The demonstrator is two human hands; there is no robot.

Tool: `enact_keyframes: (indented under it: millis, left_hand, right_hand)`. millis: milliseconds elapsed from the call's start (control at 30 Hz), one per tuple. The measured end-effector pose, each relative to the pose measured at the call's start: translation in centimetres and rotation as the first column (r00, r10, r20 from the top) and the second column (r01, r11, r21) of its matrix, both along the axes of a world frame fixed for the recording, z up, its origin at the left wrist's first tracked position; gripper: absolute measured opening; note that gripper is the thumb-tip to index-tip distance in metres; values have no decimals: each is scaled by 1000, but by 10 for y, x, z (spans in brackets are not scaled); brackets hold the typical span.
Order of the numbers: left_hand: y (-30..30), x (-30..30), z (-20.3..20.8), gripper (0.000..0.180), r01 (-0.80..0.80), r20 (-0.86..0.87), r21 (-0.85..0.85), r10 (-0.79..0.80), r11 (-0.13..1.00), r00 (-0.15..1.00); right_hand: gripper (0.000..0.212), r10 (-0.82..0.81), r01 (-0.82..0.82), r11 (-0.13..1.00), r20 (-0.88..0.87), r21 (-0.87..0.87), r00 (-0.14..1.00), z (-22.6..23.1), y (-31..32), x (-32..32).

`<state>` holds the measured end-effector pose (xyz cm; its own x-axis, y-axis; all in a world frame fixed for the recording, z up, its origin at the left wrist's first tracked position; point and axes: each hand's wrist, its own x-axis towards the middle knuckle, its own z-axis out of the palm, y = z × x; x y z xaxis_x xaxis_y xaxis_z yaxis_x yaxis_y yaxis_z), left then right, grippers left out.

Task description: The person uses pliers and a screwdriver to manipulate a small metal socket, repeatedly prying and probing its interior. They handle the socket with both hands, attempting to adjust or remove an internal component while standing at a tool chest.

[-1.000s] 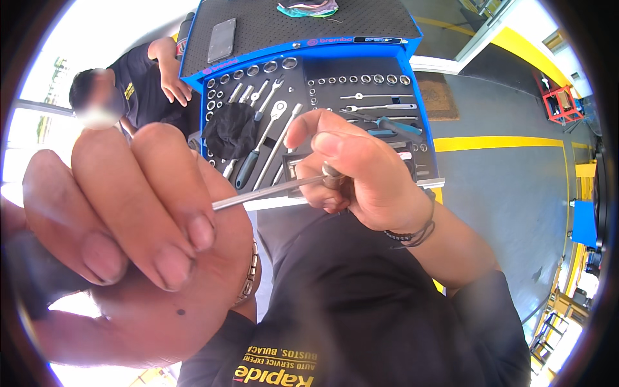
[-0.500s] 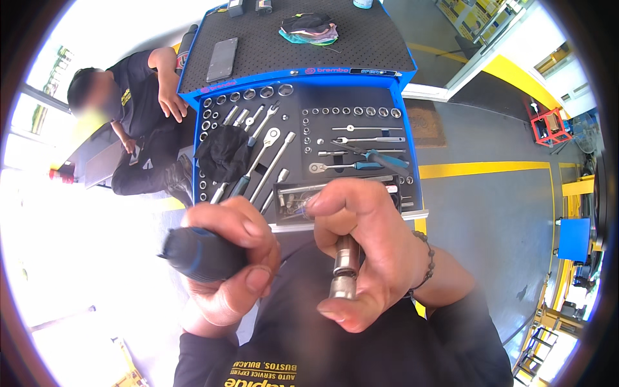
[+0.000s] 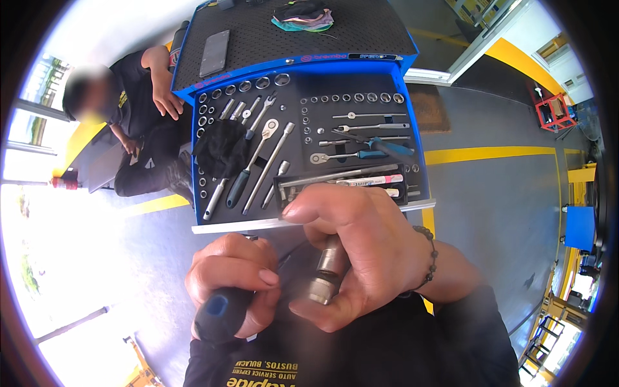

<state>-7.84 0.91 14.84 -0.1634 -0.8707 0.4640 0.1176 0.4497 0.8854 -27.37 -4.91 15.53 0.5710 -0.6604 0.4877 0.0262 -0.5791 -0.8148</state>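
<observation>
My left hand [image 3: 235, 274] is closed around a thick black tool handle [image 3: 222, 316] with a blue inset at its end. A small piece of metal shows just above that fist, but the tool's working end is mostly hidden. Beside it, my right hand [image 3: 371, 255] is closed, pinching two short metal sockets [image 3: 329, 271] end to end between thumb and fingers. Both hands are in front of my chest, near the open tool drawer [image 3: 316, 216]. The hands are apart.
In the drawer lie sockets, ratchets [image 3: 267, 132], pliers [image 3: 380, 147], a black cloth [image 3: 222, 145] and a small box with markers [image 3: 371, 180]. On the blue cabinet's top rest a phone [image 3: 215, 53] and a cloth bundle [image 3: 302, 16]. Another person [image 3: 151, 122] sits at the left.
The black handle in my left hand has swung from pointing left to pointing down toward me. My right hand has shifted slightly left, with the sockets tilting. The view has shifted a little.
</observation>
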Motion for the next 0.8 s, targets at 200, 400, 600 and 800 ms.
enact_keyframes:
  millis: [200,400,600,800]
  left_hand:
    - [-6,-8,16,42,-54,-557,-114,-19,992,830]
    - [-8,-17,26,35,-215,-486,-164,111,963,867]
    - [-9,-12,45,26,-117,-706,-242,-92,963,702]
    - [1,-16,56,32,-186,-716,-229,-36,955,697]
  right_hand:
    - [78,-31,31,994,-2,-104,1000,0,-4,3]
    - [73,-18,16,999,-51,-42,999,-1,-4,5]
    - [71,-1,3,1000,-72,21,997,-8,-2,7]
    - [68,57,-44,991,-95,129,994,-7,1,8]
